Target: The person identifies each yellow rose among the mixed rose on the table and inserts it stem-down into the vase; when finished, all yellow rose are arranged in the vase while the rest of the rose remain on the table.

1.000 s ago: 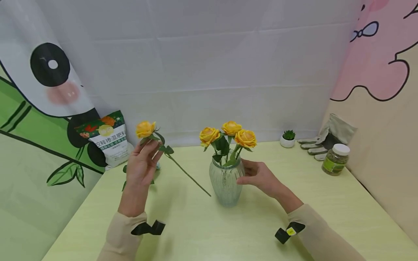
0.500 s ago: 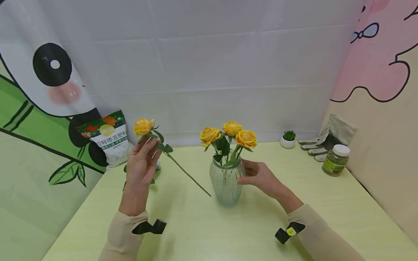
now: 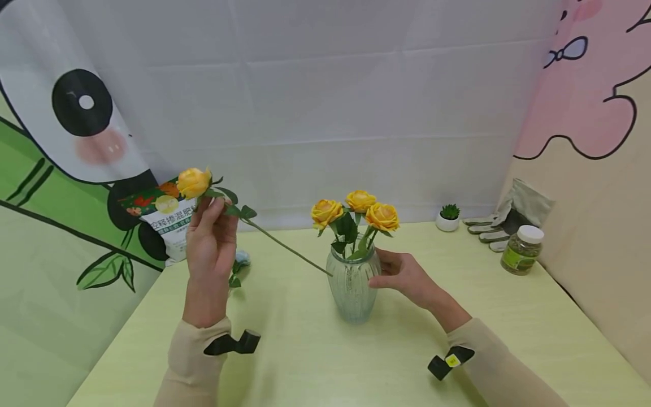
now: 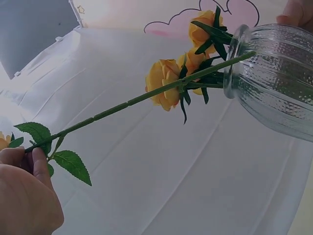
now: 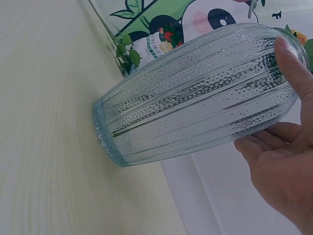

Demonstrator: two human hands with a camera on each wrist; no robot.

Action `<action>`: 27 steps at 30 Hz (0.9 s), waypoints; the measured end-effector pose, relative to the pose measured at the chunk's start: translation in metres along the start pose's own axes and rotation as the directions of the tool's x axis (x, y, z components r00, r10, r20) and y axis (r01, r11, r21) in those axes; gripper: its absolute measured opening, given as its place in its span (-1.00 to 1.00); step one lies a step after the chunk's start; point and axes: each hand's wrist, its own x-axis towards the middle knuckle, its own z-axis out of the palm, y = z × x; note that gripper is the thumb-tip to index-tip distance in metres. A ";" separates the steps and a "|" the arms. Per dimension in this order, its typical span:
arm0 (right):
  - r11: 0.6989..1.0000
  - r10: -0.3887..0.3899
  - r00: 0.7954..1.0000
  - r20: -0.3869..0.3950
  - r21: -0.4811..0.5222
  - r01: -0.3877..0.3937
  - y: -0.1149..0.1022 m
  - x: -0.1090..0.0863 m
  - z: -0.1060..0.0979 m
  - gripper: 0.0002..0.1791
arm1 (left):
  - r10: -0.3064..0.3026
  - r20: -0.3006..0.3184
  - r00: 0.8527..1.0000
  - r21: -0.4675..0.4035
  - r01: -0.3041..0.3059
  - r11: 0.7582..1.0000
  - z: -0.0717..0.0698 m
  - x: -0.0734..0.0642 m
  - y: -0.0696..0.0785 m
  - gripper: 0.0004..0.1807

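Observation:
My left hand (image 3: 212,249) pinches the stem of a yellow rose (image 3: 194,183) just below its bloom. The long green stem (image 4: 120,105) slants down to the right, and its cut end overlaps the glass vase (image 3: 352,291) near the shoulder in the head view; whether they touch I cannot tell. Several leaves hang off the stem by my fingers. Upright on the table, the ribbed clear vase (image 5: 195,93) bears 3 yellow roses (image 3: 361,200). My right hand (image 3: 411,280) holds the vase's upper right side, thumb in front and fingers behind.
A blue flower (image 3: 242,258) with green leaves lies on the table behind my left wrist. Against the back left leans a fertilizer bag (image 3: 175,229). A potted succulent (image 3: 448,217), grey gloves (image 3: 513,215) and a white-lidded jar (image 3: 522,250) stand or lie at the back right.
My left hand has moved up and left and tilted the rose flatter, so the stem's tip has risen from beside the vase's lower part to its shoulder. The right hand and vase stay put.

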 end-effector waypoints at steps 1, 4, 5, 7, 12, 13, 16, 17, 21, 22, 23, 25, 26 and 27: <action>1.000 0.001 1.000 -0.002 -0.004 -0.001 0.000 0.000 0.000 -0.04 | 0.000 0.006 1.000 -0.013 0.000 1.000 0.002 0.001 0.000 -0.79; 1.000 0.004 1.000 -0.005 -0.005 -0.004 0.000 0.000 -0.001 -0.04 | -0.003 0.016 1.000 -0.038 0.004 0.999 0.006 0.002 -0.002 -0.77; 1.000 0.004 1.000 -0.004 -0.005 -0.004 0.000 0.000 -0.001 -0.04 | -0.004 0.022 1.000 -0.045 0.005 0.999 0.008 0.002 -0.003 -0.77; 1.000 0.000 1.000 -0.002 -0.002 0.000 0.000 0.000 -0.001 -0.04 | -0.009 0.041 0.999 -0.056 0.012 0.998 0.010 0.003 -0.004 -0.78; 1.000 -0.007 1.000 0.001 0.004 0.007 0.000 0.000 0.000 -0.05 | -0.016 0.084 0.996 -0.087 0.024 0.996 0.016 0.007 -0.006 -0.76; 1.000 -0.006 1.000 0.001 0.004 0.006 0.000 0.000 0.000 -0.05 | -0.015 0.087 0.996 -0.098 0.024 0.995 0.017 0.007 -0.006 -0.75; 1.000 -0.005 1.000 0.001 0.000 0.005 0.000 0.000 0.000 -0.04 | 0.000 0.083 0.997 -0.127 0.011 0.992 0.019 0.007 -0.006 -0.74; 1.000 -0.005 1.000 0.000 -0.002 0.005 -0.001 0.000 0.000 -0.05 | 0.008 0.081 0.997 -0.132 0.003 0.991 0.020 0.007 -0.006 -0.75; 1.000 -0.007 1.000 -0.004 -0.008 0.007 -0.001 0.000 -0.001 -0.05 | 0.054 0.086 0.995 -0.083 -0.047 0.995 0.021 0.006 -0.009 -0.78; 1.000 -0.008 1.000 -0.005 -0.007 0.008 -0.001 0.000 -0.001 -0.05 | 0.060 0.085 0.995 -0.067 -0.054 0.996 0.022 0.005 -0.010 -0.79; 1.000 -0.007 1.000 -0.006 -0.007 0.007 -0.001 -0.001 -0.001 -0.05 | 0.070 0.085 0.994 -0.040 -0.066 0.997 0.021 0.005 -0.012 -0.79; 1.000 -0.009 1.000 -0.006 -0.002 0.009 0.000 -0.001 0.000 -0.06 | 0.072 0.082 0.994 -0.004 -0.072 0.997 0.021 0.003 -0.015 -0.78; 1.000 -0.009 1.000 -0.006 0.000 0.009 0.000 -0.001 0.000 -0.07 | 0.072 0.080 0.994 0.012 -0.074 0.997 0.020 0.003 -0.017 -0.79; 1.000 -0.008 1.000 -0.007 0.002 0.008 0.000 -0.001 0.000 -0.08 | 0.078 0.083 0.993 0.034 -0.081 0.996 0.020 0.002 -0.019 -0.79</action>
